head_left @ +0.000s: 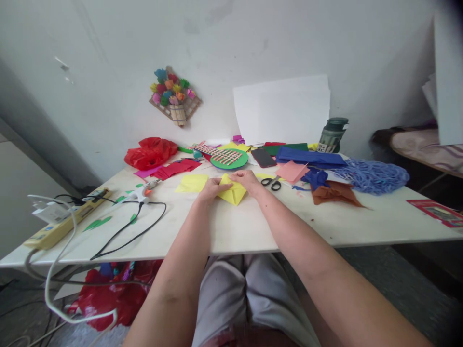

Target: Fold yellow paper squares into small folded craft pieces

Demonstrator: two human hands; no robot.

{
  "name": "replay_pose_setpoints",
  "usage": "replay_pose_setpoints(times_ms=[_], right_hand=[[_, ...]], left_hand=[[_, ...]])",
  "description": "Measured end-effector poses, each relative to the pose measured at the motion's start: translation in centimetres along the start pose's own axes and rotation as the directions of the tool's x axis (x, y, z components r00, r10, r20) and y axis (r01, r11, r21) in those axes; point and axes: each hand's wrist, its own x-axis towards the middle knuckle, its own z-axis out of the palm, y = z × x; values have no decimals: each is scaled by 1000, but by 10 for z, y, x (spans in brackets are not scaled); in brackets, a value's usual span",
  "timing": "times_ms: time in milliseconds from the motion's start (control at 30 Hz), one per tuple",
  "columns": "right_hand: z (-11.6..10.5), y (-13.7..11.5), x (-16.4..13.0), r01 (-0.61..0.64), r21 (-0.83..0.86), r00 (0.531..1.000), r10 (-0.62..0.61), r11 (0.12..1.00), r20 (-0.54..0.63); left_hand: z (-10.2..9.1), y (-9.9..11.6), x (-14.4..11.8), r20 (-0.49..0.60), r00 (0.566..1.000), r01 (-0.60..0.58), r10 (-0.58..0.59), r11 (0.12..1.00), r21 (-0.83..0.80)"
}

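Both hands are on a piece of folded yellow crepe paper (233,193) above the front middle of the table. My left hand (213,188) grips its left side, thumb on top. Fingers of my right hand (246,179) pinch its upper right edge. A flat yellow sheet (192,183) lies just left of my left hand. Close to my right wrist rest black-handled scissors (272,183), their blades partly hidden. Behind the hands is a green round piece with a woven stick lattice (228,158).
A glue gun (141,193) with a looping black cord and a power strip (68,219) occupy the left side. A phone (263,157), pink paper squares (292,171), blue string (376,176) and a dark bottle (333,135) are at right. A red plastic bag (151,152) sits back left.
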Motion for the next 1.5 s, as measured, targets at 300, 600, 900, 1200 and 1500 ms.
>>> replay_pose_setpoints(times_ms=[300,600,900,1200,1500], right_hand=[[-10,-13,-7,-29,-7,996,30,1000,88],[-8,-12,-8,-101,-107,981,116,989,153],[0,-9,-7,-105,-174,992,116,979,49],[5,-9,-8,-75,-159,995,83,984,48],[-2,-18,-15,8,-66,977,7,998,215]], left_hand=[[-4,2,-2,-132,990,-73,50,982,-177],[-5,7,-4,-257,963,-128,76,973,-193],[-5,1,0,-275,953,-164,129,980,-111],[-5,0,9,-424,894,-122,145,989,82],[-8,2,8,-443,885,-94,140,988,124]])
